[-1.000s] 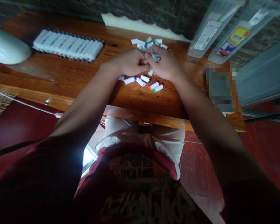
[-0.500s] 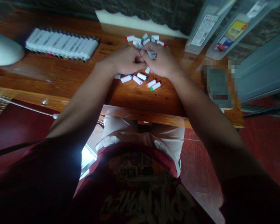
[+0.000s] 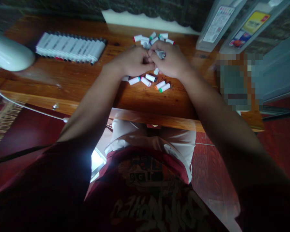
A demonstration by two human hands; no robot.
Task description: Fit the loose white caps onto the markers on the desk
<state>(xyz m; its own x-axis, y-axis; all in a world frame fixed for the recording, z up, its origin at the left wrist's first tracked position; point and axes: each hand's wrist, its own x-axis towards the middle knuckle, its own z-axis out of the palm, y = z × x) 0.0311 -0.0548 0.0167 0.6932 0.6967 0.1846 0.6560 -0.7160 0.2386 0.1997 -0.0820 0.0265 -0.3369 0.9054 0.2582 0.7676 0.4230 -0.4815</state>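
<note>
My left hand (image 3: 132,61) and my right hand (image 3: 170,59) meet over the middle of the wooden desk (image 3: 62,72), fingers curled together. A grey-ended marker (image 3: 160,54) sticks out from the fingers of my right hand. What my left fingers touch is hidden between the hands. Loose white markers with coloured caps (image 3: 151,40) lie heaped just beyond my hands. More of them (image 3: 160,85) lie scattered just below my hands, with one (image 3: 156,71) touching my right hand.
A tight row of white markers (image 3: 70,48) lies on the desk at the left, beside a white lamp head (image 3: 8,53) and its cable (image 3: 19,105). Clear plastic cases (image 3: 232,25) stand at the back right. A pixelated patch (image 3: 236,82) covers something at the right.
My hands stay together over the same spot, and the marker stays in my right hand. The whole view shifts slightly with my head.
</note>
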